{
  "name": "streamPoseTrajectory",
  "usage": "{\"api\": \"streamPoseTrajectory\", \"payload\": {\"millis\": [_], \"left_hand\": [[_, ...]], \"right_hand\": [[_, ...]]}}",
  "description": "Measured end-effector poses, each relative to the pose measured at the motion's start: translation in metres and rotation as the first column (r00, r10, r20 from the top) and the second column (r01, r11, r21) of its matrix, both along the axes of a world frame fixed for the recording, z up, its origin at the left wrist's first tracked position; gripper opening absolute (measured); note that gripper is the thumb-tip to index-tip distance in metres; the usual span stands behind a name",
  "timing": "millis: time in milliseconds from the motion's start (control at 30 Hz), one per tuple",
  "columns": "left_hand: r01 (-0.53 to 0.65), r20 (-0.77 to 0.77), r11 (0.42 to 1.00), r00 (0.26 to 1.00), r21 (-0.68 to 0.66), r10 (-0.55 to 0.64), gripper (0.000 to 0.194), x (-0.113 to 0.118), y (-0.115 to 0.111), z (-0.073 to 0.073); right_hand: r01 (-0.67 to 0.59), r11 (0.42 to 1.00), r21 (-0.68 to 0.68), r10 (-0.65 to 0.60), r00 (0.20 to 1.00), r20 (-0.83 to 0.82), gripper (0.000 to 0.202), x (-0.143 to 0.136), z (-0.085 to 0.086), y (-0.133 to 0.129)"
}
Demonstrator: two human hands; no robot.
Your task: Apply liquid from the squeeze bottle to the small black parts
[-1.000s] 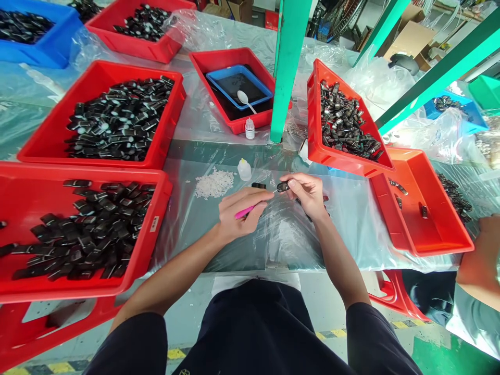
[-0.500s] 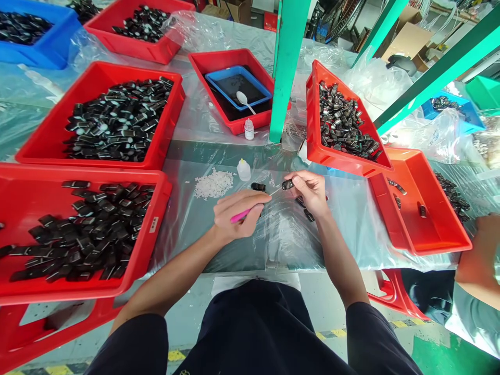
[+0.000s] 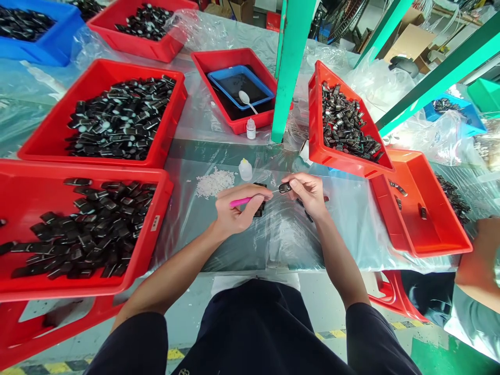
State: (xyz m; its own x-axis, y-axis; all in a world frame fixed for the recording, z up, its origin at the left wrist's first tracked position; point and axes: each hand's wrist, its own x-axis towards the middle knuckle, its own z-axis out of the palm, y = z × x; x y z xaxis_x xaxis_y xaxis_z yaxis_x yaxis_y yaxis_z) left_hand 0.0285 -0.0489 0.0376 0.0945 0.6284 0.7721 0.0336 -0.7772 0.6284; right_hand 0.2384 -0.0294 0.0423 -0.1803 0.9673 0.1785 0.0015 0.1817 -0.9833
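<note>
My left hand (image 3: pixel 239 207) is closed round a pink-handled tool (image 3: pixel 241 201) with a thin tip that points right. In my right hand (image 3: pixel 308 190), thumb and fingers pinch a small glossy black part (image 3: pixel 285 187). The tool's tip reaches close to this part; whether they touch I cannot tell. Further black pieces (image 3: pixel 259 209) lie beside and partly behind my left hand, and a few more rest below my right fingers. Beyond my left hand are a heap of small white bits (image 3: pixel 214 183) and a squat translucent bottle (image 3: pixel 245 170).
Red bins (image 3: pixel 162 224) of black parts stand at the left. A red tray (image 3: pixel 238 126) holds a blue tray and white spoon, with a small bottle (image 3: pixel 250 128) before it. A green post (image 3: pixel 291 78) rises mid-table. At the right are more red bins (image 3: pixel 406 245) and another person's arm (image 3: pixel 478 255).
My left hand has turned, and the pink handle now lies more level. The black part in my right hand has shifted slightly left and turned.
</note>
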Motion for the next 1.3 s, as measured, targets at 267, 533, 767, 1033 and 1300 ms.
{"api": "streamPoseTrajectory", "payload": {"millis": [267,533,767,1033,1300], "left_hand": [[0.168,0.165,0.924,0.979,-0.342,-0.117,0.028,-0.001,0.003,0.004],[0.217,0.308,0.857,0.949,-0.468,-0.072,0.033,0.005,0.001,-0.001],[0.222,0.329,0.811,0.943,-0.542,-0.038,0.037,0.004,0.004,-0.004],[0.001,0.241,0.966,0.968,-0.258,0.064,0.035,-0.004,0.009,-0.007],[-0.255,-0.267,0.963,0.925,0.087,0.269,0.034,-0.007,0.017,-0.013]], "right_hand": [[-0.014,1.0,0.02,0.014,1.0,-0.004,0.052,-0.002,0.001,0.0],[0.015,1.0,0.015,-0.015,0.999,0.03,0.055,-0.001,-0.001,0.0],[-0.009,1.0,-0.001,0.009,0.999,0.049,0.058,-0.003,0.0,0.0],[-0.007,1.0,0.012,0.007,1.0,0.024,0.052,0.001,-0.002,0.004],[-0.029,0.999,0.027,0.028,0.999,0.039,0.042,-0.006,-0.006,0.004]]}}
